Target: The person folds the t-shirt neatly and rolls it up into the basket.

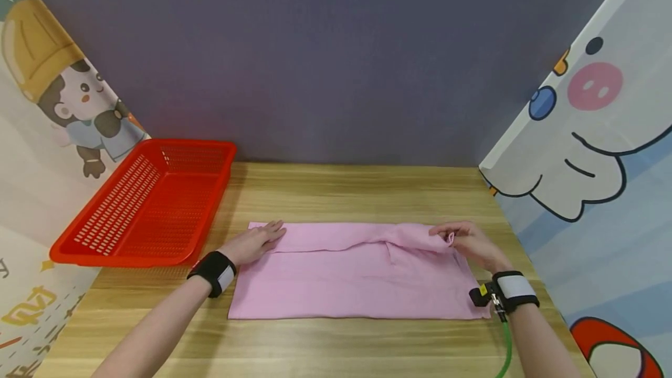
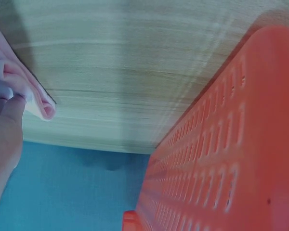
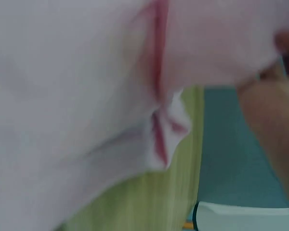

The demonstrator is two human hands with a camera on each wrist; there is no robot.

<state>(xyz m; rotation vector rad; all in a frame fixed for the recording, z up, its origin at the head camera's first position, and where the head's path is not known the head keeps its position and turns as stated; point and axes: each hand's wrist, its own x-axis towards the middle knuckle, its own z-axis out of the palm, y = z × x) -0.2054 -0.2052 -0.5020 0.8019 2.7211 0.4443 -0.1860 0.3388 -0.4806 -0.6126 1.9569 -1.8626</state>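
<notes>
A pink cloth (image 1: 357, 290) lies spread across the table, its far edge turned over into a long strip toward the near side. At the strip's left end my left hand (image 1: 257, 242) rests on the cloth with fingers extended. The left wrist view shows that hand (image 2: 5, 130) at the cloth's folded corner (image 2: 43, 108). My right hand (image 1: 469, 242) pinches the strip's right end between thumb and fingers, and the cloth there is raised and wrinkled. In the blurred right wrist view, the right hand (image 3: 272, 110) is partly cut off beside the lifted cloth (image 3: 207, 43).
A red plastic basket (image 1: 212, 203) with slotted walls stands on the wooden table (image 1: 357, 191) at the left, close to my left wrist. A dark grey panel (image 1: 325, 63) rises behind the table. Printed cartoon sheets border both sides. A green cable (image 1: 506, 349) hangs from the right wrist band.
</notes>
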